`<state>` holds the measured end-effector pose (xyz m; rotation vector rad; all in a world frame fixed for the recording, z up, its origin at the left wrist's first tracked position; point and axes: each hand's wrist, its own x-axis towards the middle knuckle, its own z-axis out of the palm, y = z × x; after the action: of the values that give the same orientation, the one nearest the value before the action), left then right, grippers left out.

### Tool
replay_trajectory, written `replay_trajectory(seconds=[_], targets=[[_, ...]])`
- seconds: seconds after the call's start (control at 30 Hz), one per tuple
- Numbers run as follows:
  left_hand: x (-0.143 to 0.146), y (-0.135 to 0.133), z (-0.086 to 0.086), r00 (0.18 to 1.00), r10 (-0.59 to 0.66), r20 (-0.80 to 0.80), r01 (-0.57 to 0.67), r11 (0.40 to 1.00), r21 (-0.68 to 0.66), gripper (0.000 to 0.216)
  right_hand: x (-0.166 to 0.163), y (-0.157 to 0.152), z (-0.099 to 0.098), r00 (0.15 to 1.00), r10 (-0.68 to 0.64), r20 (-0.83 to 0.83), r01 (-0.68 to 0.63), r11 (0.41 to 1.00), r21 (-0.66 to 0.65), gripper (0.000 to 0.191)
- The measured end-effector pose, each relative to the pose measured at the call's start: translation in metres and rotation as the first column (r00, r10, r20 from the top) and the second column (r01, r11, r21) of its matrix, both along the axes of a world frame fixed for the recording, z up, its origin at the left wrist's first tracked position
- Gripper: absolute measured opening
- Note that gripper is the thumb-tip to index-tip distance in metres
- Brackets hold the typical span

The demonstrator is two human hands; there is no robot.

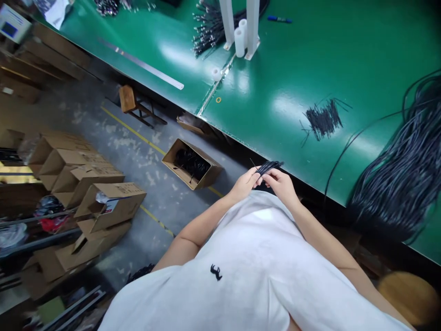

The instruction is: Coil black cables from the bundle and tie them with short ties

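Observation:
Close to my body, just off the table's front edge, a small bundle of thin black cable [270,166] is between my hands. My left hand [245,183] is closed around its left end, with one thin strand poking up beside it. The fingers of my right hand [280,183] pinch the bundle from the right. Beyond, on the green table [268,119], lies a small pile of short black strips [324,119]. A large heap of long black cables [396,161] covers the table's right side, and one strand loops over the edge.
A steel ruler [151,69], white rolls [240,39], a yellow ring [218,99] and a blue pen [279,19] lie farther back, near white posts [253,27]. On the floor stand a carton of black cables [193,165], a wooden stool [128,99] and open cartons [110,207].

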<state>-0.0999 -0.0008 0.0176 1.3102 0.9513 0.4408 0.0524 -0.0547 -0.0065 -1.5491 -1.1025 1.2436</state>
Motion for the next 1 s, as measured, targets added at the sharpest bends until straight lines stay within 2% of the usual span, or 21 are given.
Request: replay_trajectory(seconds=[0.07,0.1,0.17,0.23,0.27,0.33,0.4,0.47,0.53,0.67,0.8,1.0], targets=[[-0.006,-0.001,0.0,0.997,-0.031,-0.068,0.037,0.995,0.093,0.033,0.0,-0.003,0.005,0.943,0.053,0.327,-0.097,0.988,0.121,0.024],[-0.009,-0.003,0.0,0.993,-0.035,-0.11,0.05,0.989,0.141,0.031,0.001,-0.003,0.008,0.864,0.08,0.498,-0.19,0.966,0.174,0.026],[-0.013,-0.004,-0.002,0.98,-0.028,-0.196,0.073,0.972,0.221,0.03,0.003,-0.002,0.013,0.64,0.12,0.759,-0.412,0.887,0.207,0.03],[-0.016,-0.005,-0.004,0.967,-0.027,-0.254,0.095,0.961,0.258,0.031,0.006,0.001,0.016,0.437,0.113,0.892,-0.614,0.763,0.204,0.032],[-0.018,-0.004,-0.005,0.962,-0.037,-0.271,0.109,0.96,0.256,0.029,0.007,0.003,0.016,0.368,0.089,0.926,-0.692,0.691,0.208,0.031],[-0.021,-0.001,-0.008,0.951,-0.093,-0.294,0.158,0.965,0.208,0.025,0.008,0.007,0.016,0.282,0.025,0.959,-0.795,0.567,0.219,0.028],[-0.023,0.004,-0.011,0.939,-0.175,-0.296,0.221,0.967,0.129,0.024,0.008,0.008,0.015,0.202,0.002,0.979,-0.846,0.504,0.174,0.027],[-0.024,0.007,-0.014,0.931,-0.258,-0.26,0.277,0.96,0.039,0.025,0.009,0.008,0.015,0.116,0.021,0.993,-0.868,0.488,0.091,0.029],[-0.024,0.009,-0.017,0.926,-0.319,-0.2,0.318,0.947,-0.039,0.026,0.01,0.005,0.016,0.066,0.05,0.997,-0.871,0.49,0.033,0.033],[-0.02,0.012,-0.019,0.911,-0.371,-0.181,0.357,0.928,-0.104,0.036,0.009,-0.004,0.017,0.057,0.075,0.996,-0.843,0.538,0.008,0.039],[-0.014,0.016,-0.023,0.866,-0.451,-0.213,0.435,0.892,-0.121,0.039,0.005,-0.011,0.017,0.0,0.142,0.99,-0.801,0.592,-0.084,0.039],[-0.009,0.033,-0.041,0.797,-0.531,-0.288,0.519,0.846,-0.125,0.034,0.011,-0.018,0.025,-0.024,0.171,0.985,-0.79,0.601,-0.124,0.044]])
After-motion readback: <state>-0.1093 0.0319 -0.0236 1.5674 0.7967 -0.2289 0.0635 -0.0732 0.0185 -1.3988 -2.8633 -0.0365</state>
